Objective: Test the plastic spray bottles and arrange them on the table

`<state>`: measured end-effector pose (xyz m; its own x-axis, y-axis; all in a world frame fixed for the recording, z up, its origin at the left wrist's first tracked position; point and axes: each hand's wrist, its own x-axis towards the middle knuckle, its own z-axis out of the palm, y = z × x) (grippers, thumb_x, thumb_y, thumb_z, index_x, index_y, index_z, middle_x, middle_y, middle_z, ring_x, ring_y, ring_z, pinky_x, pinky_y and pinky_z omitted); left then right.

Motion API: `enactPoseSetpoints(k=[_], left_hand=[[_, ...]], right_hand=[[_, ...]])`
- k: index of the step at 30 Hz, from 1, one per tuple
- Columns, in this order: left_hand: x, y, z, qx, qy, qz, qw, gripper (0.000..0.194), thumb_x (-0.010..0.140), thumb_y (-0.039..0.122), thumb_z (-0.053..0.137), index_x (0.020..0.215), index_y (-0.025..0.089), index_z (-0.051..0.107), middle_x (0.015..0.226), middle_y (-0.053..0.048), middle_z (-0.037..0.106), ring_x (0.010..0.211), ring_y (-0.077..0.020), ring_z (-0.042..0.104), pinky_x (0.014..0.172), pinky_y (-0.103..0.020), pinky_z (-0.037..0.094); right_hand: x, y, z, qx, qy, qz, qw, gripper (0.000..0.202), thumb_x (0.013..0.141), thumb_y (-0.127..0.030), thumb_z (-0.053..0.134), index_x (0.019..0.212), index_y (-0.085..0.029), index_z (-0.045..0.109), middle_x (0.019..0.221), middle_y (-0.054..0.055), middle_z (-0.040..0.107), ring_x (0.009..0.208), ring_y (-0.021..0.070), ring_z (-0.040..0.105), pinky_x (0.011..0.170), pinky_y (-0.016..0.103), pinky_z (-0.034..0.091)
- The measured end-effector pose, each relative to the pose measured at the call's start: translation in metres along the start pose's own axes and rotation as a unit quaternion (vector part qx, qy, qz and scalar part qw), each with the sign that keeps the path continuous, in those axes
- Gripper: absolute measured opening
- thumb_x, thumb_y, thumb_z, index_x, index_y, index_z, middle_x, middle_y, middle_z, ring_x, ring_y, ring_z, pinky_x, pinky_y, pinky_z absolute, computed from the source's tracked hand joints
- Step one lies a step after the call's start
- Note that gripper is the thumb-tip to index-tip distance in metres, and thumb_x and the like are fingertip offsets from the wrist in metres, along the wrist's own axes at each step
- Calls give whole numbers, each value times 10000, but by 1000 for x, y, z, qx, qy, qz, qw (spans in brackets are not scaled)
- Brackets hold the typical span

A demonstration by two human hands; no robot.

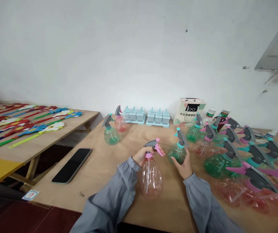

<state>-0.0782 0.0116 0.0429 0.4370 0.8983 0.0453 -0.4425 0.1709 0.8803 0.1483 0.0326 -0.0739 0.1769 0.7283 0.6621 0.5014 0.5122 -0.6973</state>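
My left hand (142,155) is closed around the neck of a clear pink spray bottle (151,179) with a grey head and pink trigger. That bottle stands near the table's front edge. To its right, my right hand (184,161) grips a green spray bottle (177,152) by its body, thumb in front and fingers partly hidden behind. The green bottle has a grey head with a turquoise nozzle and leans slightly. Beyond my hands, another green spray bottle (111,135) and a pink spray bottle (121,124) stand at the back left.
Several more spray bottles (216,165) crowd the table's right side. Light-blue popsicle moulds (157,118) and a printed box (188,111) stand by the wall. A phone (71,165) lies at left. Colourful hand-shaped sticks (29,127) cover the neighbouring table (42,142).
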Motion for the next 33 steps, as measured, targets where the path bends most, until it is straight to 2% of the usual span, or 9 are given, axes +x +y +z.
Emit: enactPoseSetpoints(k=[5, 8, 11, 16, 19, 21, 25, 28, 33], left_hand=[[2, -8, -2, -13, 40, -34, 999, 150, 494, 187, 524, 613, 132, 597, 522, -26, 575, 464, -116, 505, 433, -207, 331], [3, -7, -2, -3, 24, -26, 999, 210, 489, 174, 536, 669, 122, 630, 599, -45, 629, 500, -117, 520, 442, -204, 326], [5, -6, -3, -2, 19, -35, 999, 289, 496, 161, 549, 767, 129, 644, 699, -54, 668, 511, -106, 515, 412, -193, 259], [7, -10, -6, -23, 87, -22, 996, 219, 497, 163, 537, 709, 151, 593, 624, -4, 596, 543, -117, 555, 460, -200, 354], [6, -11, -5, -28, 73, -23, 997, 180, 479, 170, 535, 653, 150, 578, 568, 3, 554, 533, -125, 554, 485, -213, 388], [6, -11, -4, -15, 52, -3, 999, 218, 471, 164, 531, 677, 141, 599, 611, -21, 596, 555, -131, 561, 504, -219, 399], [3, -8, -3, 5, 45, -8, 999, 331, 499, 165, 545, 819, 149, 631, 754, -48, 678, 470, -82, 457, 408, -189, 276], [1, -9, -4, 3, 60, -12, 998, 284, 497, 176, 541, 768, 144, 620, 678, -45, 647, 454, -84, 445, 371, -180, 220], [1, -11, -5, -13, 78, 0, 997, 157, 482, 163, 523, 631, 150, 571, 549, -11, 563, 494, -108, 516, 414, -175, 335]], right_hand=[[-19, -11, -10, 9, -27, 9, 1000, 804, 770, -498, 689, 1408, -172, 324, 1346, 184, 475, 1243, 311, 500, 1056, 544, 410], [-26, -13, -11, 21, -38, 26, 999, 815, 770, -503, 688, 1413, -170, 314, 1356, 191, 469, 1251, 317, 502, 1056, 547, 414], [-30, -13, -10, 25, -47, 35, 998, 824, 761, -500, 698, 1409, -170, 311, 1350, 194, 474, 1233, 319, 519, 1044, 552, 426], [-30, -15, -10, 3, -29, 3, 1000, 809, 744, -521, 697, 1376, -158, 347, 1287, 190, 516, 1193, 327, 540, 1016, 564, 443], [-30, -17, -10, -2, -34, -6, 999, 793, 748, -516, 693, 1373, -166, 352, 1264, 179, 532, 1176, 316, 550, 1011, 551, 452], [-30, -17, -10, 0, -41, -3, 999, 793, 749, -512, 693, 1374, -170, 347, 1263, 177, 534, 1166, 312, 558, 1000, 543, 465], [-31, -17, -10, -1, -49, -3, 999, 802, 742, -509, 701, 1373, -162, 347, 1272, 189, 530, 1169, 326, 560, 988, 559, 470], [-31, -19, -11, 5, -64, -8, 998, 787, 754, -487, 698, 1378, -166, 341, 1281, 187, 531, 1182, 321, 558, 1001, 557, 464], [-30, -22, -12, 12, -73, -9, 997, 788, 738, -477, 714, 1367, -165, 357, 1283, 186, 540, 1194, 318, 556, 1020, 549, 453]])
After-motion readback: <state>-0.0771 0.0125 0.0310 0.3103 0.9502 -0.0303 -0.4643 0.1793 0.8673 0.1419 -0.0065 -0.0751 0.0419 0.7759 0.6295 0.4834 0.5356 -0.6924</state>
